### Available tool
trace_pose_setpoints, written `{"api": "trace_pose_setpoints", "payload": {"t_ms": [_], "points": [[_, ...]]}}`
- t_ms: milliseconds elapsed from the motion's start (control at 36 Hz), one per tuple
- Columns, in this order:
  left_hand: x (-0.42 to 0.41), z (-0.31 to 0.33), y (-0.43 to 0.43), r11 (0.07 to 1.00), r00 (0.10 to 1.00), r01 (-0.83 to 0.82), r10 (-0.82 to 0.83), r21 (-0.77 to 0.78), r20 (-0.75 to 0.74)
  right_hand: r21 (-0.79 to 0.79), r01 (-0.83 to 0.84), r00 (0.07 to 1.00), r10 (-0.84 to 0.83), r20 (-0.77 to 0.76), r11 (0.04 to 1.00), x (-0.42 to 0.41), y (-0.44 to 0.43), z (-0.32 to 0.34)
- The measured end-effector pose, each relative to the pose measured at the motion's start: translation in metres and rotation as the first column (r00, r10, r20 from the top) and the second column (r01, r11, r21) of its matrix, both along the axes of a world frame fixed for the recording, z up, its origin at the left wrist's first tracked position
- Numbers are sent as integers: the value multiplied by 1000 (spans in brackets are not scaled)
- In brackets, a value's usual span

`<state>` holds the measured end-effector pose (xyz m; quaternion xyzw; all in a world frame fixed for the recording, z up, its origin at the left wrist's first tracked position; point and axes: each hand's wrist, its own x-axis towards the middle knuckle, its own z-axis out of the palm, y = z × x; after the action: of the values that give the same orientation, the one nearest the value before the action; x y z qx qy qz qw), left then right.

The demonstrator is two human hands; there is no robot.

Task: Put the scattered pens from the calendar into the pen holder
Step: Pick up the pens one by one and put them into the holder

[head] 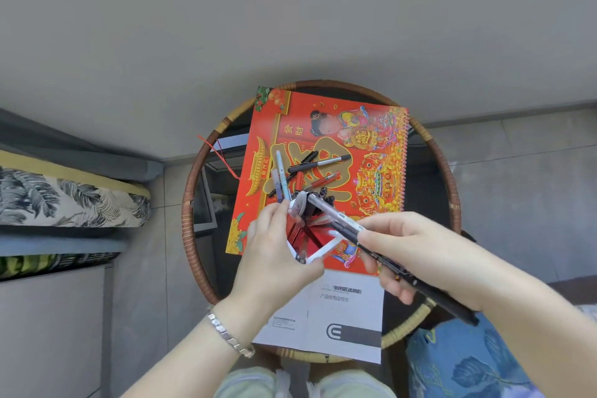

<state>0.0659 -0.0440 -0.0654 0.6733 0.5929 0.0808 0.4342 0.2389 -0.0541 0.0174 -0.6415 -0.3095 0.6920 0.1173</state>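
A red and gold calendar (326, 126) lies on a round glass table (452, 184) with a rattan rim. Several pens (318, 166) lie scattered on the calendar's middle, black, red and pale blue. My left hand (274, 255) grips a red and white pen holder (310, 239), tilted above the calendar's near edge. My right hand (416, 252) holds a bundle of dark pens (342, 220) whose tips point into the holder's mouth. The holder's lower part is hidden behind my left hand.
A white instruction booklet (342, 310) lies at the table's near edge, under my hands. A bed or sofa with a leaf-print cushion (64, 200) stands at the left. A blue patterned cloth (468, 362) is at lower right. A grey wall rises behind the table.
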Motion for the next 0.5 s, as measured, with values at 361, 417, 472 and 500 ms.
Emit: {"api": "trace_pose_setpoints", "payload": {"t_ms": [361, 417, 472, 500], "points": [[0, -3, -9, 999, 998, 23, -24, -28, -53, -119, -420, 854, 436, 283, 900, -15, 12, -11], [1, -6, -10, 999, 997, 22, -25, -38, -79, -182, -474, 803, 508, 311, 861, -15, 17, -15], [1, -8, -11, 999, 994, 26, -30, -39, -103, -228, -503, 763, 553, 335, 833, -17, 23, -15], [1, -9, -11, 999, 993, 38, -41, -36, -112, -223, -518, 745, 563, 358, 826, -18, 25, -16]]}}
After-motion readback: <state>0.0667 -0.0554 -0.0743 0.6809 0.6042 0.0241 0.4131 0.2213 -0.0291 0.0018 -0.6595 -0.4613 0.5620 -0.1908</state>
